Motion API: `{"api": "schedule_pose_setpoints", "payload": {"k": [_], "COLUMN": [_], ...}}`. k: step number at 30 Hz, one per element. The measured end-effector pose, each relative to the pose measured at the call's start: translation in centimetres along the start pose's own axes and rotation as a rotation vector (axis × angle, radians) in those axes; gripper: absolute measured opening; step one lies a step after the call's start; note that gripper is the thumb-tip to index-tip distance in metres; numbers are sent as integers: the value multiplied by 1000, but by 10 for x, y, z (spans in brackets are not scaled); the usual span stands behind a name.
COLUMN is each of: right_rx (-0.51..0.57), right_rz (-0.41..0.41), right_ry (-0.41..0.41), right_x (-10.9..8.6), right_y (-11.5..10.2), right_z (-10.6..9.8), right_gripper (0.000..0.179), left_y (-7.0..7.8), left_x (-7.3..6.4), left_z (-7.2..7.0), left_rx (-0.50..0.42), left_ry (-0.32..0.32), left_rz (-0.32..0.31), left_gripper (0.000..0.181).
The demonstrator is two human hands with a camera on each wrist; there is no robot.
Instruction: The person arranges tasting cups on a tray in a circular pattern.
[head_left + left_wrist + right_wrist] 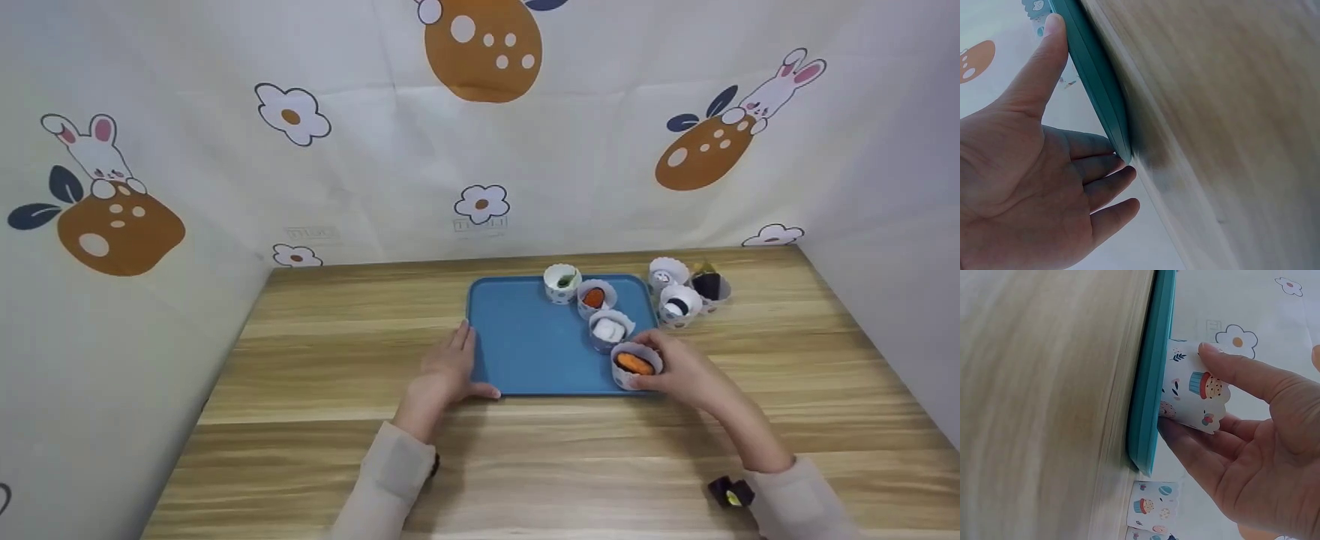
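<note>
My right hand (686, 371) grips a white paper baking cup (625, 377), thumb on the near side and fingers round the right and back. Inside that cup lies an orange-topped sushi piece (634, 364). The cup sits at the near right corner of a blue tray (540, 337); its printed cupcake wall (1190, 382) shows in the right wrist view. At the tray's near left corner is my left hand (450, 367), fingers straight along the left rim and thumb (1050, 50) against the front rim.
Behind the held cup, a diagonal row on the tray has cups with a white piece (607, 330), a red piece (593, 298) and a green piece (566, 280). Three more filled cups (676, 319) cluster right of the tray. A dark sushi-like piece (731, 493) lies by the right sleeve.
</note>
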State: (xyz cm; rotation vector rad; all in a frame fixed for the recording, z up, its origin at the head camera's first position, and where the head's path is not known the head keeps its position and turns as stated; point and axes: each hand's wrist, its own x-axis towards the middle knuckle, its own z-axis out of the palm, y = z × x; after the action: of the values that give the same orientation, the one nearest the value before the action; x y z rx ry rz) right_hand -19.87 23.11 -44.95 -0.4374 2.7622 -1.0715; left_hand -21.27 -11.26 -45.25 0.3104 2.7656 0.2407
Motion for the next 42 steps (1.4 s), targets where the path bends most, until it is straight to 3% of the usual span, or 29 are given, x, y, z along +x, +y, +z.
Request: {"api": "schedule_pose_setpoints", "payload": {"k": [13,21,42], "right_rx": [-10,27,67], "right_rz": [10,32,88], "right_ry": [-56,-69,-78], "right_x": [1,2,2], "right_y": [-3,-7,-8], "right_z": [2,4,3], "right_gripper": [63,61,61], "left_y": [1,-1,-1], "left_x": [0,0,-2], "left_z": [0,-1,0], "left_rx": [-3,29,-36], "left_ry": [-5,-1,3], "left_rz": [-4,11,17], "left_gripper": [114,113,111]}}
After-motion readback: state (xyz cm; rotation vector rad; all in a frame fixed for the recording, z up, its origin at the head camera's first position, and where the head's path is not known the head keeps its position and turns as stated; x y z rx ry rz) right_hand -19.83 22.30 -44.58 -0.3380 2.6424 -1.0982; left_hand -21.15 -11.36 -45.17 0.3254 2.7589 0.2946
